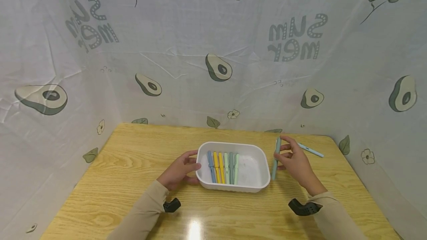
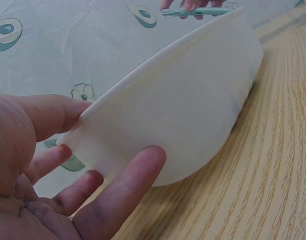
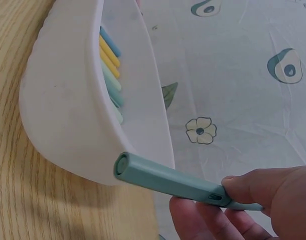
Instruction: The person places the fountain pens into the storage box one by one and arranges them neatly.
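A white plastic box (image 1: 253, 188) stands on the table with a row of capped pens (image 1: 221, 167) lying side by side inside: blue, yellow, pale green and grey-green. My left hand (image 1: 180, 169) holds the box's left end, thumb at the rim and other fingers spread along the outer wall (image 2: 158, 115). Just off the box's right end, my right hand (image 1: 295, 160) pinches a grey-green pen (image 3: 163, 177) between thumb and fingers. That pen (image 1: 274, 169) is tilted, its cap end pointing toward the box in the right wrist view.
A light blue pen (image 1: 311, 150) lies on the table behind my right hand. The wooden table (image 1: 133, 158) is bordered at the back and sides by a white curtain (image 1: 186, 95) with avocado prints. Bare white floor shows in the right part of the box.
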Demonstrator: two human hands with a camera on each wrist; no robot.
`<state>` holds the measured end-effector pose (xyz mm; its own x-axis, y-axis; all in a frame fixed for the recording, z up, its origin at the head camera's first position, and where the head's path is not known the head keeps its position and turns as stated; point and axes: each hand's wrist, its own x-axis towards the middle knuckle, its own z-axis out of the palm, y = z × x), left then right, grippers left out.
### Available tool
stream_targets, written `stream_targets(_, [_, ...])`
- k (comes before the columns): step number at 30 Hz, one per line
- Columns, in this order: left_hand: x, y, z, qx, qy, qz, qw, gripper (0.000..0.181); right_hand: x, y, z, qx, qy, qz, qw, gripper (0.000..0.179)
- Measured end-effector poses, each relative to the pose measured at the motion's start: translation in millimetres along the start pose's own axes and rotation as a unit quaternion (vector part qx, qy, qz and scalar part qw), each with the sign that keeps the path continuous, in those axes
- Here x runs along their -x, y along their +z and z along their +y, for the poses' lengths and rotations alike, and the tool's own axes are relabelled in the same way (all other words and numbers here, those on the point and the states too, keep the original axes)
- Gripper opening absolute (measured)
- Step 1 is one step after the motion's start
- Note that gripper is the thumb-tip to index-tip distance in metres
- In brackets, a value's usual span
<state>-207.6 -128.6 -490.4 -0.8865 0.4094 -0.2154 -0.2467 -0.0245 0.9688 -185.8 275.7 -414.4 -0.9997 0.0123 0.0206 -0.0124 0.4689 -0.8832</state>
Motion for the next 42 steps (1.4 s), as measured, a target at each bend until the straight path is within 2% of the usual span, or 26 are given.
stream_targets(5, [0.6,0.3,0.3,-0.003,-0.001,0.001,1.0000,0.066,0.7,0.8,1.9,-0.001,0.007,-0.009,0.9999,0.072])
stream_targets(18, [2.1,1.2,1.0,0.000,0.003,-0.001,1.0000,0.065,2.4,1.1,1.8,0.001,0.003,-0.003,1.0000,0.072])
stream_targets(32, [1.3,0.7,1.7,0.001,0.000,-0.001,1.0000,0.063,2.2,2.3,-10.2,0.018,-0.019,-0.007,0.9996,0.070])
stream_targets(42, [2.0,0.7,1.5,0.002,0.001,-0.002,1.0000,0.064,-1.4,11.9,-18.8,0.022,-0.022,-0.004,0.9995,0.069])
